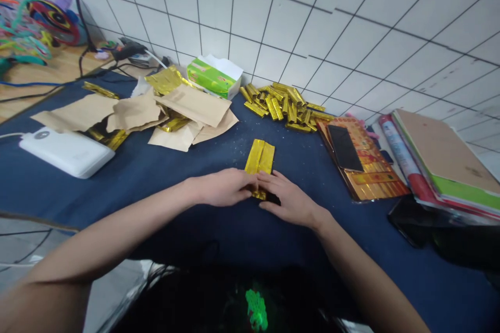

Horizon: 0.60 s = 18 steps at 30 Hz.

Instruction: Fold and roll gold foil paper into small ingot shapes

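Observation:
A strip of folded gold foil paper lies flat on the dark blue cloth in front of me, with a crease along its length. My left hand comes in from the left, its fingers and thumb closed together at the near part of the foil. From the right, my right hand bends over the same end, fingers on the foil and thumb lower down. The fingertips of both hands meet over the foil and hide part of it. Beyond it is a pile of small rolled gold foil pieces.
Torn brown paper and more gold foil lie at the left, near a white power bank. A green tissue pack stands by the tiled wall. At right are a phone on an orange-gold packet and stacked notebooks.

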Tool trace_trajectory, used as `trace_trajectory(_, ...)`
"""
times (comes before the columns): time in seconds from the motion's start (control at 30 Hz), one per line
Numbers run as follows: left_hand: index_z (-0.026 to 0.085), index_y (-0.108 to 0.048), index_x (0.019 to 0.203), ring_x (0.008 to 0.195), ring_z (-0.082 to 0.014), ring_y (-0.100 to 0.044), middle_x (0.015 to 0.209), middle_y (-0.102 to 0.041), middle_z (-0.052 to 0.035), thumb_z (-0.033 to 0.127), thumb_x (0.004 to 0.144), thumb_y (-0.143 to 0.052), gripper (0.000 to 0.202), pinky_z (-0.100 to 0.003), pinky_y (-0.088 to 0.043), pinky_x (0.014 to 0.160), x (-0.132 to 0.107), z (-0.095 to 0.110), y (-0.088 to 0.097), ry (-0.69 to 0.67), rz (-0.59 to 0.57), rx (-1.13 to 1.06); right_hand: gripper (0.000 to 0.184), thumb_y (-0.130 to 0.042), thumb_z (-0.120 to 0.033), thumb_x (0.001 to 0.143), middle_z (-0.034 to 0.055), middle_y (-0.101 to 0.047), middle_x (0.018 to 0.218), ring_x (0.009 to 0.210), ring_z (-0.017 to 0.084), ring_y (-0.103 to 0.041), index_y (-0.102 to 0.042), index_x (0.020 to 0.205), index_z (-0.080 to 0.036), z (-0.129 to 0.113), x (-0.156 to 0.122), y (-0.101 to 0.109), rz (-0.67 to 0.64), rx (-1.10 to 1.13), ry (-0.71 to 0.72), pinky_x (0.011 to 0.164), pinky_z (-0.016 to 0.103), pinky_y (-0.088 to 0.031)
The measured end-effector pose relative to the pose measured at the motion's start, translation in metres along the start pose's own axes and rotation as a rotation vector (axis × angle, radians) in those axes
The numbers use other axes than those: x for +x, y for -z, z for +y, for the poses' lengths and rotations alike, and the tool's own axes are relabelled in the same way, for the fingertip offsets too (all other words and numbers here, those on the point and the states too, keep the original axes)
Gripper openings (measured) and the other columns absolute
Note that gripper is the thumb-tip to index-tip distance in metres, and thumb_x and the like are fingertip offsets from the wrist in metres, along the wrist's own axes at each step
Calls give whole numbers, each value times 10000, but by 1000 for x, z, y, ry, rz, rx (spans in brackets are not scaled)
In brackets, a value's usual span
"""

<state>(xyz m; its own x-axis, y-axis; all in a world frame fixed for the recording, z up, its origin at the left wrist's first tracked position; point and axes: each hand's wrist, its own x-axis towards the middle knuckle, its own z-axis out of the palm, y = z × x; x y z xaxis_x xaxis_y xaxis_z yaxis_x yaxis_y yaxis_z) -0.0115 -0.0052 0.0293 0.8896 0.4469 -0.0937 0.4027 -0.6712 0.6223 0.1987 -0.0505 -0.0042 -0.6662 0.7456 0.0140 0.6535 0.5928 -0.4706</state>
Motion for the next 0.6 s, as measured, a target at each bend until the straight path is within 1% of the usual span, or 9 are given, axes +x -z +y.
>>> trace_trajectory(0.03,169,-565,944,830,-138,-610,914,-644,-20,119,823,-417,197,-246,-459,735,0,-3,2,1,12,-27,512,-557,-298,791,114,-465,1343,1275,244,-372,-436,1281,-206,-1,-1,2,-30,2,-10,1060,530,-238)
trace_trajectory(0.1,172,-567,962,828,-129,-613,914,-650,-13,70,807,-386,259,-237,-456,734,0,-10,6,19,49,-35,561,-567,-250,761,121,-444,1358,1292,244,-343,-406,1296,-194,-2,-2,5,-55,16,-28,1069,534,-207)
trace_trajectory(0.2,172,-589,981,864,-148,-611,943,-651,-30,15,756,-379,346,-267,-455,774,-1,-19,7,46,92,79,537,-510,-134,738,106,-453,1352,1293,230,-343,-424,1264,-196,-1,-4,6,-39,59,-33,1075,527,-201)
trace_trajectory(0.27,168,-603,981,884,-159,-602,947,-645,-43,-14,721,-384,386,-278,-455,787,-2,-24,6,30,93,165,495,-461,-88,743,98,-460,1348,1286,218,-357,-451,1225,-199,0,-4,5,-17,77,-27,1075,521,-212)
trace_trajectory(0.4,160,-615,954,919,-161,-578,910,-641,-49,-10,740,-399,349,-277,-453,809,-4,-26,1,-59,94,250,383,-410,-72,791,81,-509,1307,1257,195,-402,-514,1134,-209,4,-3,-3,51,58,-24,1068,503,-251)
trace_trajectory(0.6,155,-610,986,1027,-173,-538,1031,-623,-72,47,792,-431,286,-315,-424,903,-5,-27,-12,-128,139,337,330,-408,-90,832,79,-579,1229,1207,189,-465,-579,1083,-217,8,-3,-18,192,17,-14,1050,505,-286)
